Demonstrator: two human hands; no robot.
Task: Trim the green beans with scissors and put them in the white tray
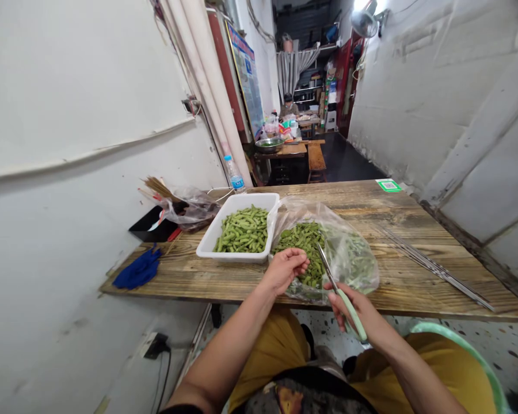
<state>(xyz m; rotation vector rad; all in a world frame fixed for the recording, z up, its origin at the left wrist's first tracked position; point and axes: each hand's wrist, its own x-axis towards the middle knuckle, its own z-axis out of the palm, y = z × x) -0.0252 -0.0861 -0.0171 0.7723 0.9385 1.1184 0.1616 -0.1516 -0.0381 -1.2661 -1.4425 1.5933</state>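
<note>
My right hand (354,313) grips scissors (349,310) with pale green handles, their metal blades pointing up and away over a clear plastic bag (354,261). Green edamame pods (304,236) fill the opened bag. Above the bag's near left part, my left hand (288,268) is closed, thumb and fingertips pinched together; whatever is between them is too small to make out. Left of the bag stands a white plastic tub (231,258) with many more pods (244,229) in it.
Metal skewers (435,267) lie on the wooden table (414,218) at right. Around its left end are a blue cloth (138,269), a black box (149,224), a plastic bag with sticks (190,207) and a water bottle (235,177). A person (289,106) sits farther back.
</note>
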